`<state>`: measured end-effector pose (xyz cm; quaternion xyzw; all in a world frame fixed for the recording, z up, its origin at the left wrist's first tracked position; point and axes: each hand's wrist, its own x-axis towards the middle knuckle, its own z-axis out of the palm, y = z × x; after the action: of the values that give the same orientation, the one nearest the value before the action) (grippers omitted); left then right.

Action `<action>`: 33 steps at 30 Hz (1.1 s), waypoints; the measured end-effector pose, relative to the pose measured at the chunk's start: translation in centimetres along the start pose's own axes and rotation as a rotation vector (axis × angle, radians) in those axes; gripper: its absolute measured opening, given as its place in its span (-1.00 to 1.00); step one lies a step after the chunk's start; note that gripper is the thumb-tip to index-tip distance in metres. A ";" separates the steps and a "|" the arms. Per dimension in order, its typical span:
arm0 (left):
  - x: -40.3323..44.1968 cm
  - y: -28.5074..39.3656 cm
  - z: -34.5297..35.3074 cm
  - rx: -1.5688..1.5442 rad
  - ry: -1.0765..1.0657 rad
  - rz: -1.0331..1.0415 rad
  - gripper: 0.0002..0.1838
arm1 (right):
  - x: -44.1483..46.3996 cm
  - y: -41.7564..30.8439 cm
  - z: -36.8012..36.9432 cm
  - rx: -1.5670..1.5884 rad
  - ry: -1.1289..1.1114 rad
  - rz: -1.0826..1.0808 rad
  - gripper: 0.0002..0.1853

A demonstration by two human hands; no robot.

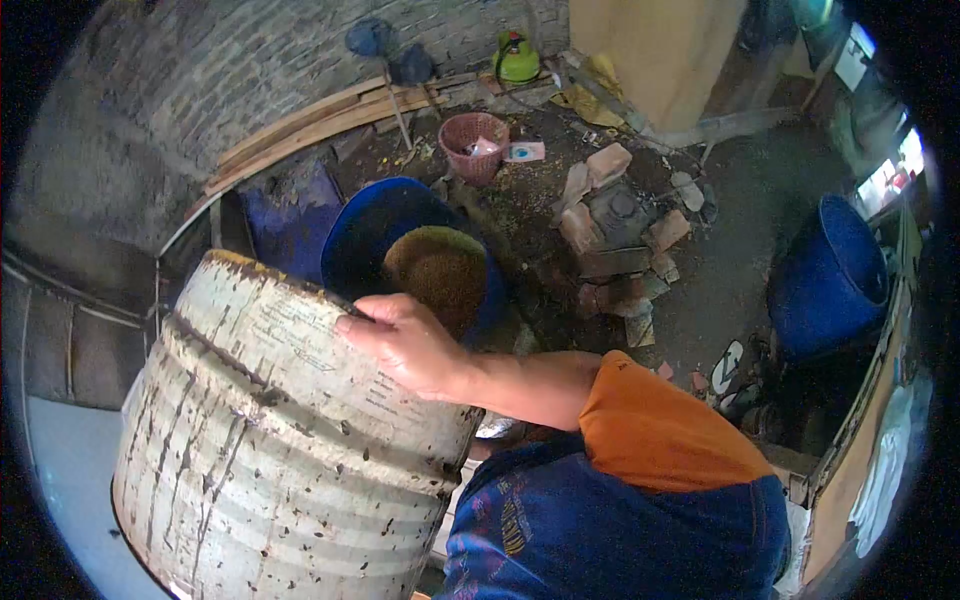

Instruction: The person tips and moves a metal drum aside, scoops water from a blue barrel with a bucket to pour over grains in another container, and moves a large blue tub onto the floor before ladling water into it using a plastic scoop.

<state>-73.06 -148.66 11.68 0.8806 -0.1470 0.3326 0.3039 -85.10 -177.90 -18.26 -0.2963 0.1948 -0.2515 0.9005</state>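
Observation:
My right hand (pixel 410 345) grips the upper rim of a large off-white drum (pixel 290 430), its fingers closed over the edge. The drum is ribbed, scuffed and streaked with dark marks, with rust-brown along the rim. It leans, top end toward a blue tub (pixel 350 225) just beyond it. Inside the tub shows a mass of brown, grainy material (pixel 435 270); the drum and my hand cover part of the tub. My left hand does not show.
A pink basket (pixel 475 165), wooden planks (pixel 300 125) and a green gas cylinder (pixel 517 60) are near the brick wall. Loose bricks (pixel 582 228) surround a small stove-like block (pixel 620 212). Another blue barrel (pixel 820 285) stands at right, near a sandal (pixel 727 367).

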 end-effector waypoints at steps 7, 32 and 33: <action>-6.6 19.5 5.4 -0.106 -0.090 0.143 -0.67 | -5.1 -14.5 -15.8 0.227 0.185 -0.193 -0.76; -0.8 15.9 14.0 -0.846 -0.744 -0.004 -0.77 | -11.0 -17.9 -8.3 0.118 0.582 -0.295 -0.72; -0.7 15.9 14.0 -0.839 -0.743 0.011 -0.74 | -11.0 -17.9 -8.1 0.113 0.568 -0.296 -0.72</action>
<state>-73.97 -169.73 9.87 0.7415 -0.3687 -0.0856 0.5540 -103.96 -187.64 -10.83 -0.1888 0.3789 -0.4629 0.7788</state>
